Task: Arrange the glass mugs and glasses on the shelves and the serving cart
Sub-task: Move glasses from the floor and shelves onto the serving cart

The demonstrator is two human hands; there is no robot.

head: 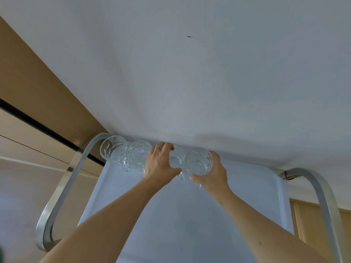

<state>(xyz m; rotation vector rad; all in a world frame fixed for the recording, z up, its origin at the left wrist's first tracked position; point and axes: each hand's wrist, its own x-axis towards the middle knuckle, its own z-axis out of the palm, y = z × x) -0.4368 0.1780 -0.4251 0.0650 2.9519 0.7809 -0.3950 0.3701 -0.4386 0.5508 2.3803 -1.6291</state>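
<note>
4 glass mugs stand in a row along the far edge of the cart's white tray point(237, 196), right against the wall point(190, 73). Your right hand point(212, 173) holds mug 4 point(198, 162), the rightmost: thumb curled under its near side, fingers wrapped round the far right side, mouth facing you. Your left hand point(160, 164) grips mug 3 point(176, 158): fingers hooked over its far rim, thumb pressed along the near side, so the glass sits between thumb and fingertips. Mugs 3 and 4 are touching or just about. Left of your left hand, mug 2 point(137, 154) sits just beside your knuckles, and mug 1 point(113, 148) stands at the tray's far-left corner. Chrome handle point(62, 188) curves up on the left, another point(322, 188) on the right. Wood panelling point(28, 82) runs behind on the left.
</note>
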